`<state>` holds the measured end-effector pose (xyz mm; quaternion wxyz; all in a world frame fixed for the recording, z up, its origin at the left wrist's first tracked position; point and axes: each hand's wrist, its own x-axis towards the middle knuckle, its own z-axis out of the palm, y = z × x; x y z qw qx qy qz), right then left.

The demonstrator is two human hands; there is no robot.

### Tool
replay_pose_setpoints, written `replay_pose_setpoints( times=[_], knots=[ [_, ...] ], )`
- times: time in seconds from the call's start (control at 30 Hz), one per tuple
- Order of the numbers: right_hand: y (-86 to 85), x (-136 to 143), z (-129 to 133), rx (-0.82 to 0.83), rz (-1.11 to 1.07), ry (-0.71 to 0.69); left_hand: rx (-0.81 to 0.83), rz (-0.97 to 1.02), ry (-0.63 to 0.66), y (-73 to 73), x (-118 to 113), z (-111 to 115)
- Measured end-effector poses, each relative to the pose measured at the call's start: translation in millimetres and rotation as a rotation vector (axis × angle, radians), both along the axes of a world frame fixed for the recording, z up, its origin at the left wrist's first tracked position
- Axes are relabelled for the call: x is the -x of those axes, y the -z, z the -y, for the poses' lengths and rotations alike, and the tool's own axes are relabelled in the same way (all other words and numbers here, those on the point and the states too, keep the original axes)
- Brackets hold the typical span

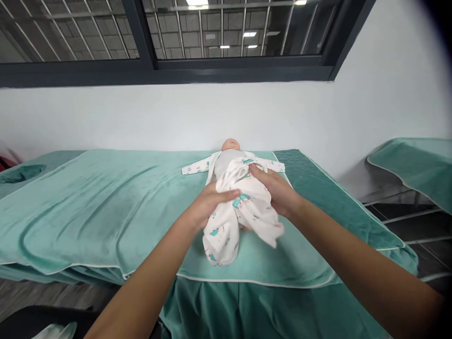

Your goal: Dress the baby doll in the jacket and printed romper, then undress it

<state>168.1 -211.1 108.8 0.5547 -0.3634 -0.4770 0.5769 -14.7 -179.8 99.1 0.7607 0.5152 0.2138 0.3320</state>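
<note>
A baby doll (230,144) lies on its back on the green-covered bed, head toward the wall. Its white printed top (198,166) has both sleeves spread out sideways, and a plain pale layer covers its chest. Above the doll's lower body I hold up small white baby pants (226,230) with teal and red prints, the two legs hanging down. My left hand (211,200) is closed on their left side, thumb on top. My right hand (271,186) grips the bunched upper right part. The pants hide most of the doll's lower body.
A light green sheet (88,197) with white piping covers the bed, over a darker green cover (310,188). Behind is a white wall below a dark-framed window (233,75). Another green-topped surface (416,160) and metal rails stand at right. Something black (42,320) is at bottom left.
</note>
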Motion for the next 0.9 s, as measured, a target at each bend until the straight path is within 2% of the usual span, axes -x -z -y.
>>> replay_pose_setpoints(
  times=[0.1, 0.17, 0.23, 0.27, 0.43, 0.57, 0.63, 0.7, 0.77, 0.83, 0.9],
  knots=[
    [7.4, -4, 7, -0.029, 0.177, -0.180, 0.029, 0.159, -0.111, -0.9, -3, -2],
    [11.8, -7, 11, -0.010, 0.325, -0.361, 0.049, 0.190, -0.103, -0.1, -5, -3],
    [15.4, -9, 11, 0.019, 0.397, -0.422, 0.083, 0.198, -0.077, 2.2, -7, -2],
    [17.0, -9, 10, 0.024, 0.400, -0.380, 0.109, 0.200, -0.061, 3.7, -8, -2],
    [16.0, -10, -4, -0.050, 0.256, 0.015, 0.198, 0.130, -0.002, 9.1, -7, 4],
    [7.1, -14, -11, -0.091, 0.085, 0.064, 0.139, -0.059, 0.197, 3.0, -3, 7],
    [8.5, -15, -10, -0.083, 0.038, 0.060, 0.118, -0.074, 0.174, -1.3, -2, 4],
    [17.5, -14, -5, -0.025, 0.021, 0.082, 0.098, -0.079, 0.047, -2.0, -4, -3],
    [33.6, -11, 5, 0.100, 0.024, 0.107, 0.074, -0.161, -0.063, 3.1, -7, -9],
    [54.1, -6, 20, 0.237, -0.008, 0.123, 0.011, -0.312, -0.084, 12.5, -10, -14],
    [76.0, 1, 36, 0.326, -0.085, 0.110, -0.130, -0.497, -0.018, 22.4, -12, -15]
  ],
)
